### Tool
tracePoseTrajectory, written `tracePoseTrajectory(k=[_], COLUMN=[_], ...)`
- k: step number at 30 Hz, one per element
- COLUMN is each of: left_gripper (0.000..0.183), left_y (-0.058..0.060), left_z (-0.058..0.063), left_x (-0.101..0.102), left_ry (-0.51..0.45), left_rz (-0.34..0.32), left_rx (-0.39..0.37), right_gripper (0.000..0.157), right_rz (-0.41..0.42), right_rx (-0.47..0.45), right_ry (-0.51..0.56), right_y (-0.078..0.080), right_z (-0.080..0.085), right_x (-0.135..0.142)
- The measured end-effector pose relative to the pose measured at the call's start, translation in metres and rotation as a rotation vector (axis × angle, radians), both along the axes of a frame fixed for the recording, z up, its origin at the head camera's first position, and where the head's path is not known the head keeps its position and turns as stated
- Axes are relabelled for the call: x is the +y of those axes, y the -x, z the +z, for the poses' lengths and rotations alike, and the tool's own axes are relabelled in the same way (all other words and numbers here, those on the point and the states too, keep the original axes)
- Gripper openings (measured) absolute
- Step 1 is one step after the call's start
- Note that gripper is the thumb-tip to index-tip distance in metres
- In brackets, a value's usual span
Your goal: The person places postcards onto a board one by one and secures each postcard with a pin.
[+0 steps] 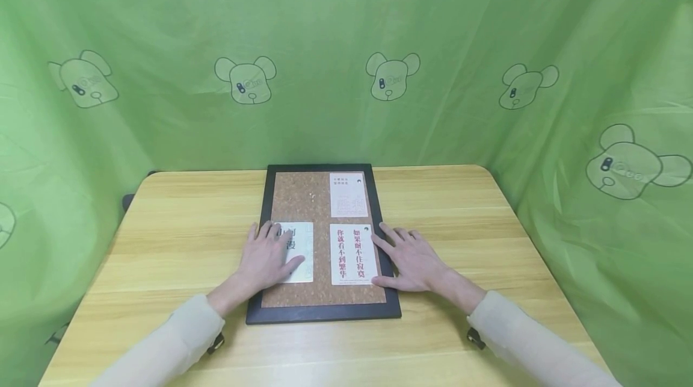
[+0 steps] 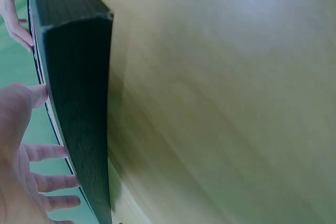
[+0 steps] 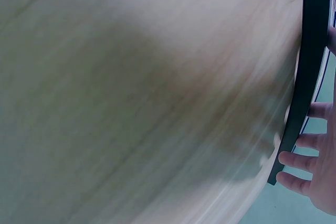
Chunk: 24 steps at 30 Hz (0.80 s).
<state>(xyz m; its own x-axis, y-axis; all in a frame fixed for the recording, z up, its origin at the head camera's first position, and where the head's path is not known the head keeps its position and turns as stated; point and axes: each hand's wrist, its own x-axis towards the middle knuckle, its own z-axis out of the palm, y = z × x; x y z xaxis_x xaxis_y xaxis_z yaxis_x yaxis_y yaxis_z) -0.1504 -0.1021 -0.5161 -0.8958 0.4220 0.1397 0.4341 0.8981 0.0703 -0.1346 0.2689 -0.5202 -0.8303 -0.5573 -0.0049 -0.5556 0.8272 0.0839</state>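
Note:
A cork board [image 1: 298,200] in a black frame [image 1: 325,314] lies flat on the table. My left hand [image 1: 262,262] rests over its left side, fingers spread, partly covering a pale card with dark characters [image 1: 304,260]. At the board's right edge my right hand [image 1: 414,262] lies with spread fingers across the frame, its fingertips at the side of a white card with red characters [image 1: 349,254]. Higher up on the cork sits another white card [image 1: 348,194] with faint print. Both wrist views show fingers reaching over the frame's edge.
Wood-grain table [image 1: 460,212] surrounds the board on its left, right and near sides. Green curtains [image 1: 325,122] with bear-head drawings hang behind the table and along both sides. The board's far edge lies close to the back curtain.

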Motion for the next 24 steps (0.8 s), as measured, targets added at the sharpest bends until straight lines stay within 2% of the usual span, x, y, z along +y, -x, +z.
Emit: tracePoseTrajectory(k=[9, 24], left_gripper=[0.069, 0.069], left_y=[-0.001, -0.004], left_z=[-0.002, 0.001], left_x=[0.006, 0.016], left_ry=[0.008, 0.020], left_rz=[-0.006, -0.020], left_rx=[0.023, 0.040], right_gripper=[0.105, 0.105], right_rz=[0.005, -0.002], right_rx=[0.009, -0.003], right_ry=[-0.002, -0.003], right_y=[0.001, -0.001], right_z=[-0.001, 0.002], right_x=[0.000, -0.001])
